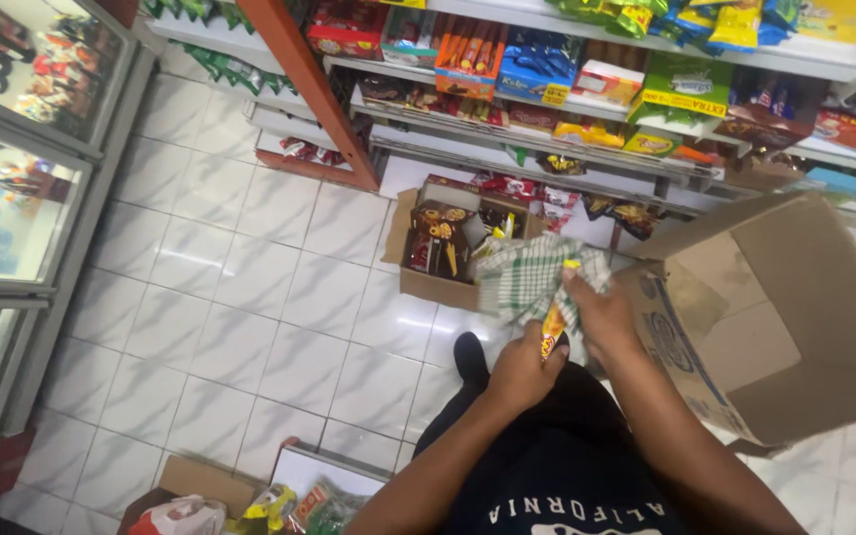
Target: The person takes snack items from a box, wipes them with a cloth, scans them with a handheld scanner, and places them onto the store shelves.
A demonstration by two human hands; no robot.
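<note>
Hands (pixel 562 342) with cloth (pixel 527 277) beside open carton (pixel 795 327)

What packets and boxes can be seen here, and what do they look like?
Snack packet: slim, orange and yellow, held in the left hand.
Checked cloth: green and white, in the right hand.
Large cardboard box: brown, open, at right.
Small cardboard box: on the floor, holding dark red packets.
Shelf packages: green, blue, orange, red.

Two hands: left (pixel 522 372), right (pixel 601 312). One checked cloth (pixel 527 277). One orange snack packet (pixel 553 329). Three cardboard boxes, perhaps: big empty (pixel 795 327), snack-filled (pixel 438 287), bottom-edge (pixel 190 481).
</note>
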